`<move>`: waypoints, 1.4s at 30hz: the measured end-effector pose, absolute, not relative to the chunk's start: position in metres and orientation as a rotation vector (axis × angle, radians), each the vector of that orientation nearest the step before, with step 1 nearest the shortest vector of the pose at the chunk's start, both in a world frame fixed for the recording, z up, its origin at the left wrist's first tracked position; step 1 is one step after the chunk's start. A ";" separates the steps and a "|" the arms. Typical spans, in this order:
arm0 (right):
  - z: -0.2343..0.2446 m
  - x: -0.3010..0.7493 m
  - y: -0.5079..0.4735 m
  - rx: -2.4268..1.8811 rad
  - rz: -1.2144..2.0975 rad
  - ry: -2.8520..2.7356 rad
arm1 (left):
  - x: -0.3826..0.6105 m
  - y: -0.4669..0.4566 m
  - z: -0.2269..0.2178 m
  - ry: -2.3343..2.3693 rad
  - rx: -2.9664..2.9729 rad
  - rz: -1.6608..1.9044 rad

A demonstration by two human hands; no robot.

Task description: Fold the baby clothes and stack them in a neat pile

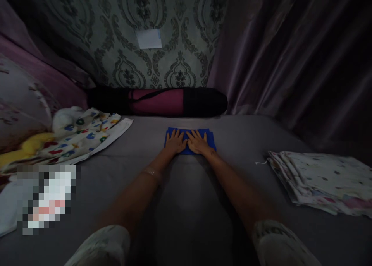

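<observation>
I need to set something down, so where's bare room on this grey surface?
The grey surface is bare between blue cloth and folded fabric at right, and leftward to printed fabric. Crowded: the left side; the blue cloth, under left hand and right hand.

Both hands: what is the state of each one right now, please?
Left hand: open, palm down on the blue cloth.
Right hand: open, palm down on the same cloth.
</observation>
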State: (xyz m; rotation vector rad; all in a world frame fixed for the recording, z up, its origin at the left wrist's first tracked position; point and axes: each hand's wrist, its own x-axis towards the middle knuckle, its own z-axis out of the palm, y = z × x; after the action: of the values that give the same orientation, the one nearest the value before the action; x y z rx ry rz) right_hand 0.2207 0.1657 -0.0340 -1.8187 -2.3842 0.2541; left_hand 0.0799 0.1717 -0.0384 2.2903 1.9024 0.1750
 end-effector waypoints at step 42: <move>-0.041 0.253 0.175 -1.901 0.074 -2.299 | -0.006 0.114 -0.053 2.080 2.181 0.399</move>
State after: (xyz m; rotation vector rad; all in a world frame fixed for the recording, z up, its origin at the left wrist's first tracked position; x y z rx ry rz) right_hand 0.2534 0.1754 -0.0411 -1.9013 -2.2987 0.0741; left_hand -0.0062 0.1136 -0.0533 2.1812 2.0797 0.3992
